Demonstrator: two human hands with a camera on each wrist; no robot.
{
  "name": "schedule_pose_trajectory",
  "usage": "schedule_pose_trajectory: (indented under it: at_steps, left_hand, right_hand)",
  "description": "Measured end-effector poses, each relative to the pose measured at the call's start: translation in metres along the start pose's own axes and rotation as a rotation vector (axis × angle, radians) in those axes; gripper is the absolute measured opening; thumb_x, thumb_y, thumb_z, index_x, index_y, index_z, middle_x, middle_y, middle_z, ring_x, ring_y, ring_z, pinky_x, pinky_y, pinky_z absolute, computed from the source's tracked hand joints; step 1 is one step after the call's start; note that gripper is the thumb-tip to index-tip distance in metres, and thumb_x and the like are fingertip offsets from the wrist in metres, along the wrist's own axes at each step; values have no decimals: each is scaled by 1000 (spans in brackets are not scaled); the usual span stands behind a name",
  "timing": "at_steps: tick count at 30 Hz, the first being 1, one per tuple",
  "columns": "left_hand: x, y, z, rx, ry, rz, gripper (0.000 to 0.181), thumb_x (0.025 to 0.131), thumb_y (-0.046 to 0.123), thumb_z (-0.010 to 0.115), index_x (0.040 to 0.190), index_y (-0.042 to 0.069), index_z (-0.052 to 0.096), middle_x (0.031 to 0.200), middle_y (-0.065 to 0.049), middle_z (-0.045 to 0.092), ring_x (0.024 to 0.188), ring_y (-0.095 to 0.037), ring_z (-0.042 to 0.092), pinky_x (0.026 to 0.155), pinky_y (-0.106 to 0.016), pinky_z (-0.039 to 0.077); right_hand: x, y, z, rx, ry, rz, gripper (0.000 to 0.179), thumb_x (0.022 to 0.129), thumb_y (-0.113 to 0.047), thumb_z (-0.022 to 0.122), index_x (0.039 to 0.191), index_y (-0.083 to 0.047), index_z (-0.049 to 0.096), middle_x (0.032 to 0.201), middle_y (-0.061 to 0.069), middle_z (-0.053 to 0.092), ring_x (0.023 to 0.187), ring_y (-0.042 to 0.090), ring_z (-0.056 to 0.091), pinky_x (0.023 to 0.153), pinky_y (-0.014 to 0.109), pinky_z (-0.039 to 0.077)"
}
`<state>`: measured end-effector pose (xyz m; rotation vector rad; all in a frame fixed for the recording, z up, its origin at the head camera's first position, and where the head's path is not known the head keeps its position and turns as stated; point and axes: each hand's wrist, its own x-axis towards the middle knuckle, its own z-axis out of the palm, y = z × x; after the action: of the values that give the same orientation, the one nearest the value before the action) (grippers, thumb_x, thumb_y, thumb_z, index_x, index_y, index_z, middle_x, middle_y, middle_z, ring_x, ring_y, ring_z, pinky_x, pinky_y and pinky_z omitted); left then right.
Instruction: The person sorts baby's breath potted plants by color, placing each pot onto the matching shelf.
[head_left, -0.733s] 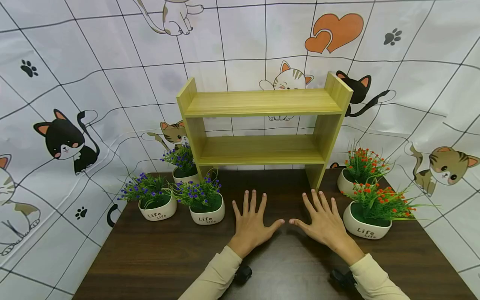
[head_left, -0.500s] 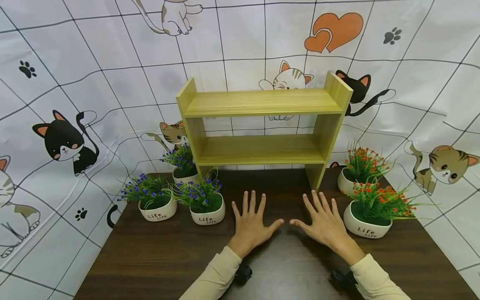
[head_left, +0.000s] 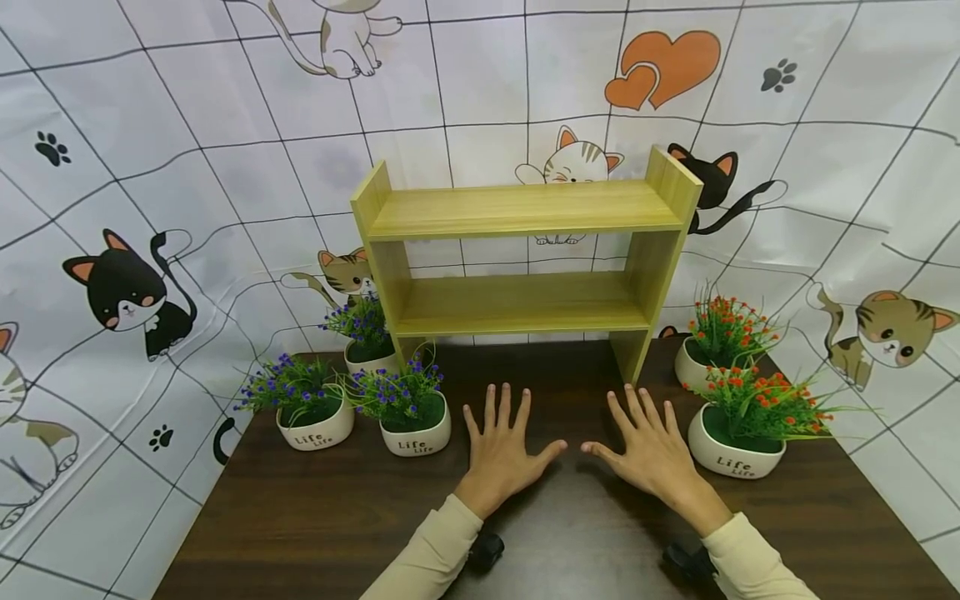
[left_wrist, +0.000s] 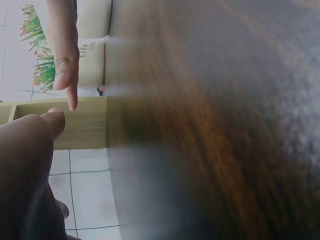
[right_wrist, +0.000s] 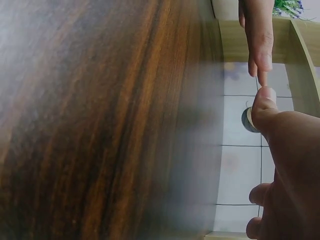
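Note:
My left hand (head_left: 501,457) is held over the dark wooden table (head_left: 315,517), palm down with fingers spread, and holds nothing. Mirroring it, my right hand (head_left: 654,457) is spread the same way, its thumb pointing at the left thumb across a small gap. Behind both hands stands a two-tier wooden shelf (head_left: 525,304) with bare boards. Nearest the left hand is a white pot of purple flowers (head_left: 416,437); beside the right hand sits a white pot of orange flowers (head_left: 738,454). Both wrist views show the thumbs from the side, above the tabletop.
Two more purple-flower pots stand at left, one in front (head_left: 318,427) and one behind (head_left: 371,358) by the shelf's left side. A second orange-flower pot (head_left: 693,367) is at back right. A white wall sheet (head_left: 225,183) with cat drawings rises behind the table.
The head view has tilted slightly, so the scene sits a little lower in the picture. Hands, pots and shelf keep their places.

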<state>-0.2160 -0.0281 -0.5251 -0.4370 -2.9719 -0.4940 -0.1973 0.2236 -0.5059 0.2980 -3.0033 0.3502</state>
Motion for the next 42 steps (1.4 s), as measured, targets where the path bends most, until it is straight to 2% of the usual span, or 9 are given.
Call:
schedule_pose_trajectory:
  at_steps: [4, 7, 9, 12, 15, 21, 27, 35, 42]
  left_hand:
    - [-1, 0, -5, -7, 9, 35, 100, 96, 78, 56, 171, 20, 27, 177, -18, 21, 167, -42, 10, 127, -75, 14]
    - [-6, -3, -10, -8, 52, 86, 86, 98, 64, 67, 164, 14, 43, 168, -19, 43, 159, -39, 35, 122, -63, 38]
    - [-10, -7, -12, -18, 112, 122, 70, 99, 50, 74, 153, 10, 58, 151, -16, 62, 141, -34, 59, 107, -52, 56]
    - [-17, -17, -16, -91, 221, 162, 36, 96, 30, 81, 125, 9, 76, 113, -6, 76, 97, -21, 75, 75, -35, 63]
    - [-25, -30, -24, -187, 301, 175, 9, 92, 15, 83, 100, 13, 78, 87, 3, 71, 71, -9, 66, 60, -24, 54]
    - [-44, -62, -45, -282, 369, 138, 14, 89, 5, 83, 85, 15, 74, 75, 7, 65, 67, -3, 58, 61, -19, 49]
    - [-62, -97, -64, -285, 401, 42, 14, 87, 4, 83, 84, 16, 75, 75, 10, 65, 67, -3, 61, 61, -22, 52]
    - [-69, -133, -89, -349, 438, -118, 10, 87, 7, 82, 85, 14, 75, 80, 5, 67, 70, -10, 63, 65, -23, 52]
    - [-72, -154, -96, -324, 372, -229, 15, 90, 14, 83, 98, 7, 72, 102, -9, 63, 87, -24, 63, 78, -40, 53]
  right_hand:
    - [0, 1, -2, 7, 30, -4, 99, 98, -73, 58, 167, -6, 34, 170, 29, 33, 159, 51, 27, 127, 72, 13]
    - [0, -1, -4, 22, 117, -8, 92, 99, -64, 65, 162, 0, 42, 143, 30, 65, 139, 51, 56, 123, 69, 31]
    - [0, -2, -7, 50, 190, 7, 84, 99, -56, 70, 156, 2, 50, 111, 26, 78, 109, 49, 73, 103, 64, 53]
    - [3, -4, -14, 105, 293, 24, 67, 98, -44, 76, 145, 1, 61, 83, 13, 78, 76, 39, 75, 68, 55, 61]
    - [9, -5, -21, 169, 382, 10, 47, 97, -31, 79, 130, 2, 70, 84, 9, 79, 69, 30, 74, 58, 51, 58]
    - [26, -3, -38, 263, 548, -17, 18, 96, -12, 77, 109, 1, 76, 86, 13, 80, 72, 28, 76, 67, 55, 59]
    - [43, -4, -67, 336, 587, 4, 25, 99, -10, 73, 119, 5, 72, 100, 21, 80, 79, 34, 78, 71, 55, 62]
    - [57, 0, -114, 365, 645, 47, 35, 103, -11, 69, 131, 9, 65, 115, 29, 73, 92, 44, 76, 76, 61, 60]
    - [68, 4, -146, 427, 678, 78, 42, 105, -16, 66, 139, 10, 60, 129, 32, 65, 109, 51, 71, 91, 63, 57]
